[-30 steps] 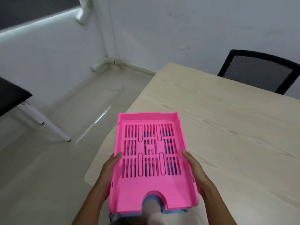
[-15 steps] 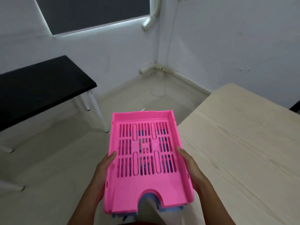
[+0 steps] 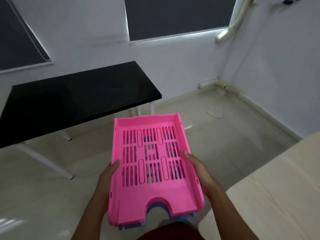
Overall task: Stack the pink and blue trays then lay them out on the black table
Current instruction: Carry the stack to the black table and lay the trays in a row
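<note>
The black table (image 3: 74, 99) has a bare top – open floor (image 3: 216, 144) before it, the pale table (image 3: 277, 196) at its right.

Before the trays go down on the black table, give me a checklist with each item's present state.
1. Trays stacked: ok. The pink tray sits on top, with a blue tray showing under its near edge.
2. Two-handed grip: ok. The left hand holds the left wall and the right hand the right wall.
3. Stack level: ok, roughly flat, no tray sliding out.
4. Black table in view: ok, ahead and to the left.
5. Landing area free: ok, nothing shows on the visible top.
6. Number of trays in the stack: cannot tell; the pink tray hides most of what lies below.
</note>
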A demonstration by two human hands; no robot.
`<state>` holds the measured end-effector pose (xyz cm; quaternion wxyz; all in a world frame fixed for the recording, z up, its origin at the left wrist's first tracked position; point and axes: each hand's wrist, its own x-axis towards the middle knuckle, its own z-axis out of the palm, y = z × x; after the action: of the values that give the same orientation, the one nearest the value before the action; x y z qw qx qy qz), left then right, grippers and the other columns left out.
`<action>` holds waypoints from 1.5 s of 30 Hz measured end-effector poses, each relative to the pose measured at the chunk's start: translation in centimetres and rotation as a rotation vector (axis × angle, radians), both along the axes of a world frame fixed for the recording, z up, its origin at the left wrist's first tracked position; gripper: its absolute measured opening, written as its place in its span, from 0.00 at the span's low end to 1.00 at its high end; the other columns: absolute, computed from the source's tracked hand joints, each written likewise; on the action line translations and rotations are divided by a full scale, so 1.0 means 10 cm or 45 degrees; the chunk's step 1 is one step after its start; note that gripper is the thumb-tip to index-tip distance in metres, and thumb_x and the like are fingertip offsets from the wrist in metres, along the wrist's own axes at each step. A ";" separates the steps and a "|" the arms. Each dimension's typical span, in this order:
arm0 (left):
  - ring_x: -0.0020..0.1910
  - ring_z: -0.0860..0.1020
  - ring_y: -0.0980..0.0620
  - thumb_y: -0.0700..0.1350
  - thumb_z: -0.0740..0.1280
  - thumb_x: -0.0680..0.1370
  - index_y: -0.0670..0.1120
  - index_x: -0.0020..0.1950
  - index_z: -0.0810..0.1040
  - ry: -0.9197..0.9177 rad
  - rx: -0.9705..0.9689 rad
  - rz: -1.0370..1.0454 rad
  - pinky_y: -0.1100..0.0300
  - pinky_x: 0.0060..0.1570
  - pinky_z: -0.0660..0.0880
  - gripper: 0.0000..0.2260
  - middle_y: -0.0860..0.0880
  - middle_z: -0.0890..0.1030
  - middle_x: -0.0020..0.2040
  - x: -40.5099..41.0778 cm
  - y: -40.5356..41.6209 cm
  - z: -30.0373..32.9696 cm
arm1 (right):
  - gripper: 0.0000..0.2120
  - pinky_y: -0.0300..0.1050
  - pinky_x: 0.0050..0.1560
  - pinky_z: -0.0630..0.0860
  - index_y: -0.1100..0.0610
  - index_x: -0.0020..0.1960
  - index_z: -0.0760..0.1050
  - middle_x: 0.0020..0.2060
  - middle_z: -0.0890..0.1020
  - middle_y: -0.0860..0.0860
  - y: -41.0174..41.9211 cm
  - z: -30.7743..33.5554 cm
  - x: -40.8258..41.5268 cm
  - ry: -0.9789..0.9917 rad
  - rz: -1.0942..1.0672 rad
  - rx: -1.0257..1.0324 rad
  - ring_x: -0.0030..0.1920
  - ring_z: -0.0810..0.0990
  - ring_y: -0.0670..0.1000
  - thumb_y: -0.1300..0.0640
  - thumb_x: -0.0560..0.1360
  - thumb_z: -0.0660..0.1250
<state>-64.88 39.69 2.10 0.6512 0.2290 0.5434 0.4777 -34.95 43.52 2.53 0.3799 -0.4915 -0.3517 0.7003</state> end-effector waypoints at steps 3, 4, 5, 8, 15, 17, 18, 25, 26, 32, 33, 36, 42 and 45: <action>0.40 0.82 0.41 0.52 0.66 0.77 0.37 0.65 0.76 0.020 0.010 0.059 0.44 0.45 0.81 0.23 0.39 0.84 0.45 -0.22 0.14 0.00 | 0.26 0.63 0.60 0.79 0.58 0.65 0.79 0.54 0.85 0.62 0.35 0.01 -0.26 -0.032 0.073 -0.008 0.51 0.85 0.62 0.40 0.78 0.64; 0.39 0.83 0.41 0.51 0.65 0.78 0.38 0.65 0.76 0.029 0.014 0.079 0.45 0.44 0.82 0.22 0.39 0.84 0.45 -0.29 0.21 0.00 | 0.26 0.65 0.62 0.78 0.58 0.65 0.79 0.54 0.85 0.62 0.46 0.01 -0.34 -0.043 0.095 -0.008 0.51 0.85 0.63 0.40 0.78 0.64; 0.38 0.83 0.41 0.50 0.64 0.79 0.38 0.65 0.76 0.036 0.017 0.100 0.46 0.42 0.82 0.20 0.40 0.85 0.44 -0.37 0.29 0.01 | 0.26 0.65 0.62 0.78 0.58 0.65 0.79 0.55 0.85 0.62 0.59 0.01 -0.42 -0.050 0.112 -0.012 0.52 0.85 0.63 0.39 0.78 0.64; 0.37 0.84 0.41 0.50 0.63 0.81 0.39 0.64 0.77 0.039 0.040 0.137 0.47 0.39 0.82 0.18 0.40 0.85 0.43 -0.58 0.58 0.05 | 0.25 0.65 0.61 0.79 0.59 0.66 0.78 0.55 0.85 0.63 0.98 0.02 -0.66 -0.053 0.168 -0.004 0.51 0.85 0.64 0.41 0.80 0.62; 0.41 0.84 0.39 0.52 0.64 0.78 0.40 0.66 0.77 -0.018 0.010 0.213 0.44 0.46 0.81 0.21 0.37 0.84 0.48 -1.16 1.62 0.06 | 0.24 0.67 0.60 0.79 0.58 0.65 0.79 0.55 0.85 0.66 2.13 0.07 -1.28 -0.081 0.217 0.018 0.54 0.84 0.69 0.42 0.81 0.60; 0.41 0.84 0.39 0.51 0.64 0.79 0.40 0.66 0.76 -0.006 0.008 0.233 0.44 0.45 0.81 0.20 0.38 0.84 0.48 -1.34 1.94 0.06 | 0.23 0.60 0.54 0.83 0.58 0.64 0.79 0.53 0.85 0.65 2.47 0.12 -1.45 -0.109 0.242 0.029 0.52 0.86 0.67 0.42 0.82 0.59; 0.42 0.83 0.39 0.51 0.64 0.79 0.40 0.66 0.76 0.006 0.005 0.249 0.44 0.46 0.81 0.21 0.37 0.84 0.48 -1.43 2.09 0.07 | 0.23 0.56 0.50 0.84 0.58 0.64 0.79 0.53 0.85 0.65 2.65 0.13 -1.54 -0.112 0.256 0.026 0.51 0.86 0.65 0.43 0.82 0.58; 0.47 0.82 0.36 0.52 0.65 0.79 0.42 0.63 0.79 0.009 -0.038 0.354 0.39 0.53 0.79 0.19 0.34 0.83 0.54 -2.09 3.05 0.10 | 0.21 0.56 0.53 0.82 0.57 0.63 0.79 0.52 0.86 0.60 3.82 0.17 -2.29 -0.112 0.335 0.027 0.50 0.87 0.60 0.44 0.82 0.58; 0.47 0.83 0.37 0.51 0.65 0.79 0.42 0.64 0.79 0.008 -0.035 0.369 0.39 0.53 0.79 0.18 0.35 0.83 0.54 -2.19 3.15 0.10 | 0.21 0.58 0.55 0.82 0.58 0.63 0.79 0.52 0.86 0.60 3.96 0.16 -2.41 -0.107 0.348 0.010 0.50 0.86 0.60 0.44 0.82 0.59; 0.44 0.84 0.40 0.50 0.65 0.80 0.41 0.63 0.79 -0.033 -0.047 0.447 0.44 0.47 0.82 0.17 0.39 0.85 0.49 -2.91 3.76 0.03 | 0.22 0.64 0.60 0.80 0.60 0.65 0.78 0.57 0.83 0.67 4.72 0.08 -3.19 -0.081 0.418 -0.063 0.51 0.85 0.63 0.44 0.81 0.62; 0.45 0.84 0.40 0.50 0.65 0.80 0.41 0.64 0.79 -0.034 -0.045 0.448 0.44 0.47 0.82 0.17 0.38 0.85 0.50 -3.05 3.86 0.00 | 0.22 0.65 0.61 0.79 0.60 0.65 0.78 0.58 0.82 0.68 4.84 0.06 -3.32 -0.068 0.422 -0.070 0.52 0.84 0.64 0.44 0.81 0.63; 0.45 0.84 0.39 0.50 0.66 0.79 0.40 0.65 0.78 -0.057 -0.043 0.456 0.42 0.49 0.81 0.19 0.38 0.84 0.51 -3.45 4.18 -0.08 | 0.24 0.65 0.61 0.78 0.61 0.66 0.77 0.61 0.78 0.72 5.16 0.01 -3.72 -0.016 0.424 -0.115 0.53 0.82 0.66 0.44 0.80 0.64; 0.47 0.83 0.38 0.49 0.66 0.78 0.40 0.65 0.78 -0.078 -0.050 0.411 0.39 0.53 0.78 0.19 0.32 0.81 0.58 -4.15 4.74 -0.14 | 0.23 0.65 0.60 0.77 0.62 0.68 0.75 0.64 0.76 0.72 5.66 0.00 -4.40 0.025 0.378 -0.188 0.56 0.80 0.67 0.46 0.81 0.63; 0.44 0.83 0.40 0.48 0.65 0.80 0.40 0.65 0.78 -0.091 -0.057 0.401 0.43 0.48 0.81 0.17 0.36 0.84 0.52 -4.36 4.96 -0.16 | 0.26 0.66 0.61 0.77 0.63 0.70 0.74 0.65 0.75 0.73 5.86 0.00 -4.62 0.042 0.387 -0.216 0.57 0.80 0.66 0.46 0.79 0.65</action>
<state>-108.44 89.30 0.55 0.5922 0.1092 0.5595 0.5694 -81.18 102.15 2.48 0.2326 -0.4515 -0.3552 0.7848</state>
